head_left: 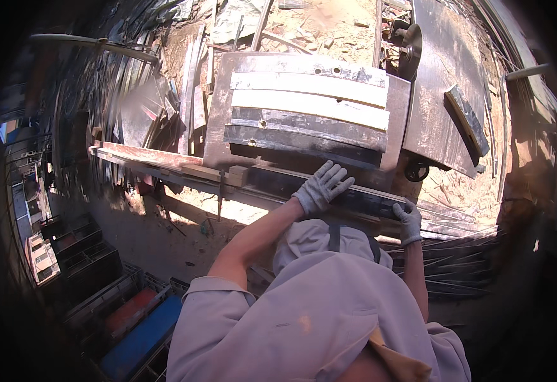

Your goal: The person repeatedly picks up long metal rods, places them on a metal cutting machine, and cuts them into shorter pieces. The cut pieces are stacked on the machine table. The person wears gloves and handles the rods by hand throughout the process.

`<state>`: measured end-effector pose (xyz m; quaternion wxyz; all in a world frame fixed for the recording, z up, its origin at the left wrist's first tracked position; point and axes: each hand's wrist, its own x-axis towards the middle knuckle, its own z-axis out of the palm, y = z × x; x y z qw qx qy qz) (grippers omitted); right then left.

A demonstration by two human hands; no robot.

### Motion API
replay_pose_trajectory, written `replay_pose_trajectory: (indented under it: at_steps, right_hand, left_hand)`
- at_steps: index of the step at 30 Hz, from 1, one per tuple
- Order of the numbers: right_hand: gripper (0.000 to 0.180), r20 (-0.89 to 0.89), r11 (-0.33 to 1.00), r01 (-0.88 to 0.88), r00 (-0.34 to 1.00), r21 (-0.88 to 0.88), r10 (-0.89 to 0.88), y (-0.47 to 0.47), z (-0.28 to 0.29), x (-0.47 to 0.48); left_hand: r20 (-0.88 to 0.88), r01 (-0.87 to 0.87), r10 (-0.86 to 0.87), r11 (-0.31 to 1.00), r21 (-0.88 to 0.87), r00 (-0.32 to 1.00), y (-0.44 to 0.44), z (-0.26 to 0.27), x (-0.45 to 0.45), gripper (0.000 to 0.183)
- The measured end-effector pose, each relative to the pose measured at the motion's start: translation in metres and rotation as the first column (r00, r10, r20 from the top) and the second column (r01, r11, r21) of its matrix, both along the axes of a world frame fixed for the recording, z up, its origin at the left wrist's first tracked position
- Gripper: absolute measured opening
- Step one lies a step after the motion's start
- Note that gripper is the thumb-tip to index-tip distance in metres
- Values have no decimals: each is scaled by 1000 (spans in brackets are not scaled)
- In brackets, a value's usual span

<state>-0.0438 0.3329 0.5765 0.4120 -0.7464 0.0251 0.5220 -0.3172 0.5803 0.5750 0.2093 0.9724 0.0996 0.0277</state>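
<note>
My left hand (322,188), in a light grey work glove, rests with fingers spread on a long dark-faced board (364,200) lying along the near edge of a metal table (217,110). At the board's right end my right hand (408,219), gloved alike, grips it with the thumb on top; its fingers are partly hidden. Beyond my hands, several boards lie side by side on the table, some with white sunlit faces (307,102) and some dark (302,141), with a few round holes. A small wooden block (238,175) sits at the left end of the dark-faced board.
To the right, a circular saw blade (411,51) stands beside a metal saw table (443,110) with a short board (467,119) on it. A handwheel (416,171) is below. Piled wood strips (192,90) lie left; wood scraps (326,28) cover the ground behind.
</note>
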Motion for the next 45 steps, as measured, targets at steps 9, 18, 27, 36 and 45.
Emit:
replay_pose_trajectory:
  at_steps: [9, 18, 27, 36, 45]
  right_hand:
    - [60, 123, 991, -89, 987, -98, 101, 68, -25, -45]
    - [61, 264, 962, -150, 941, -230, 210, 118, -16, -88]
    - [51, 281, 979, -132, 944, -156, 173, 116, -41, -113]
    - [49, 780, 657, -592, 75, -466, 621, 304, -10, 26]
    - [25, 683, 435, -645, -190, -628, 705, 430, -45, 64]
  left_hand:
    - [-41, -162, 164, 986, 45, 986, 47, -13, -30, 107]
    - [-205, -159, 168, 985, 59, 964, 84, -31, -61, 97]
    - [-208, -5, 23, 996, 86, 978, 130, -33, -65, 91]
    - [-54, -92, 99, 989, 116, 994, 133, -58, -73, 80]
    - [-76, -138, 142, 989, 54, 987, 128, -51, -69, 66]
